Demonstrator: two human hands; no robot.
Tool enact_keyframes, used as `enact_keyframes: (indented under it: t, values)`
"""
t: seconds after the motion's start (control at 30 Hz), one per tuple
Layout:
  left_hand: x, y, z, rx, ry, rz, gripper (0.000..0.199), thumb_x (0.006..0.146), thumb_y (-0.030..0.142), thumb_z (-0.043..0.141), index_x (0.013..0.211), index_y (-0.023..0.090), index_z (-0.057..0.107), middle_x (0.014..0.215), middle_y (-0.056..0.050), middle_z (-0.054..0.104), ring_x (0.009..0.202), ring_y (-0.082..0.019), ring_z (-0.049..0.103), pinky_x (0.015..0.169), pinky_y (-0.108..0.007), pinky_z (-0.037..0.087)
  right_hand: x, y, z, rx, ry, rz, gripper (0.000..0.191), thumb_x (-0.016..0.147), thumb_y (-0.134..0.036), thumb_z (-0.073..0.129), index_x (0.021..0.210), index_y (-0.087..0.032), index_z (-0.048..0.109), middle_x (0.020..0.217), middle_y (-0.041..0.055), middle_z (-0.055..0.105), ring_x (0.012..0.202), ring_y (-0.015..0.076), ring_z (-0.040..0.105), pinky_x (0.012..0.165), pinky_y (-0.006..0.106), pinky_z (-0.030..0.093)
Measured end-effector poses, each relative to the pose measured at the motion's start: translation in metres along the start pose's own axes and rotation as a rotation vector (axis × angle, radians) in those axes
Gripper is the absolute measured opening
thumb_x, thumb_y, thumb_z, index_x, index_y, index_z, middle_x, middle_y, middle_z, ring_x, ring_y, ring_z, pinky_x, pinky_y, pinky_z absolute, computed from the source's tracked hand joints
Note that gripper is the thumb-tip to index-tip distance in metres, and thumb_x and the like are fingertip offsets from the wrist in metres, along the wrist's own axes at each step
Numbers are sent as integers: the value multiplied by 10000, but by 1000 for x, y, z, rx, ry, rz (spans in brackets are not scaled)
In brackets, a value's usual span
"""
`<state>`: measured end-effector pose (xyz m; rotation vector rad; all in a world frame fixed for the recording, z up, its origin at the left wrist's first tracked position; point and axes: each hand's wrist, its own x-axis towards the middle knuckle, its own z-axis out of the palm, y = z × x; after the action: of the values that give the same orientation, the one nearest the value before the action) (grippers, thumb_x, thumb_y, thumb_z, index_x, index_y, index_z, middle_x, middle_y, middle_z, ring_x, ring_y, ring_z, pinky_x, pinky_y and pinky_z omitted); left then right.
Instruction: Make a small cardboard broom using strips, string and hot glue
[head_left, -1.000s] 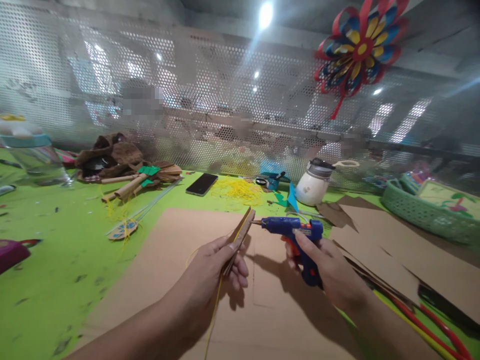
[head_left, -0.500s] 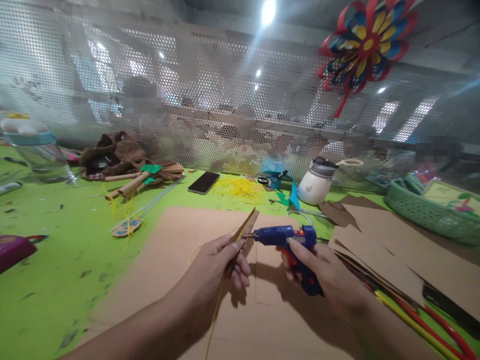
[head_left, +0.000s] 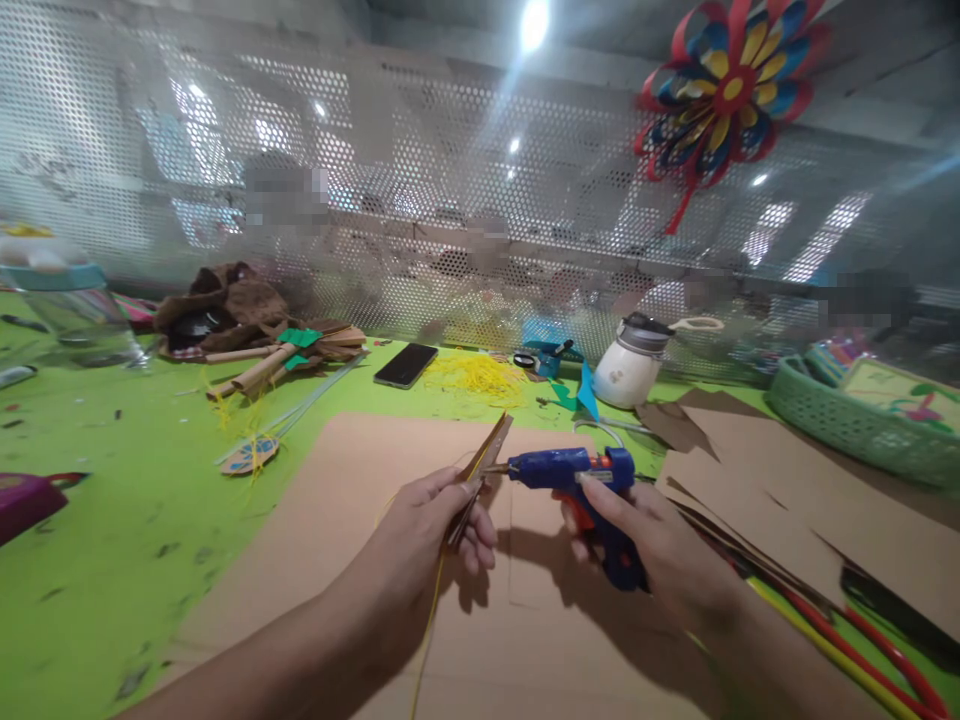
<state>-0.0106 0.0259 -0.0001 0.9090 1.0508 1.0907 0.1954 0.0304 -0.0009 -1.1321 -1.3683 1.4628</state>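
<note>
Between the thumb and fingers of my left hand (head_left: 442, 520) is a narrow folded strip of brown cardboard (head_left: 491, 446), tilted up and to the right. A thin yellow string (head_left: 430, 625) runs along the strip and hangs below the hand. My right hand (head_left: 637, 520) is wrapped round the handle of a blue hot glue gun (head_left: 551, 467) with an orange trigger. Its metal nozzle points left and meets the strip, near my left thumb; whether glue is coming out I cannot tell. Both hands are above a large brown cardboard sheet (head_left: 300, 570).
On the green table (head_left: 90, 430) lie a phone (head_left: 406, 365), tangled yellow string (head_left: 484, 378) and rolled cardboard pieces (head_left: 270, 365). A white flask (head_left: 632, 365) and a green basket (head_left: 840, 425) stand at the back right. Scissors with red handles (head_left: 892, 650) lie at right, near cardboard sheets (head_left: 750, 480).
The glue gun's nozzle has shifted very slightly left along with the strip, and the view has moved a little. Both hands keep their grip.
</note>
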Motion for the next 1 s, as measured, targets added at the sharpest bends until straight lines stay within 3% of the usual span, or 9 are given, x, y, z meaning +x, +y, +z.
enact_keyframes:
  t: [0.2, 0.5, 0.73, 0.87, 1.0]
  values:
    - [0, -4, -2, 25, -30, 7, 180, 799, 308, 536, 718, 148, 549, 591, -39, 621, 447, -98, 522, 449, -194, 400, 3, 0, 1, 84, 58, -34, 390, 869, -522, 601, 829, -135, 622, 703, 13, 604, 571, 101, 545, 518, 218, 404]
    - [3, -3, -1, 14, -15, -19, 195, 779, 336, 568, 712, 152, 566, 574, -37, 610, 422, -114, 504, 416, -222, 420, 5, 8, -3, -7, -70, -23, 403, 893, -524, 559, 812, -132, 613, 631, 29, 618, 576, 132, 556, 548, 254, 421]
    - [4, -7, -4, 27, -25, 9, 208, 788, 340, 565, 751, 136, 587, 586, -55, 627, 447, -120, 531, 432, -209, 415, 7, 4, -2, -47, 87, -89, 423, 906, -536, 528, 771, -142, 602, 645, 24, 625, 562, 109, 524, 537, 234, 388]
    - [4, -8, -5, 60, -31, 24, 224, 812, 319, 545, 711, 124, 587, 593, -66, 634, 459, -107, 534, 455, -196, 410, 6, 3, -3, -110, 124, -140, 424, 904, -541, 527, 742, -153, 586, 635, 7, 589, 580, 112, 522, 545, 235, 380]
    - [4, -6, -4, 18, -5, 2, 185, 816, 286, 550, 791, 114, 611, 605, -53, 632, 468, -111, 543, 446, -196, 407, 8, 0, -4, -129, 143, -156, 436, 901, -554, 514, 709, -164, 554, 612, -5, 549, 567, 115, 498, 545, 245, 380]
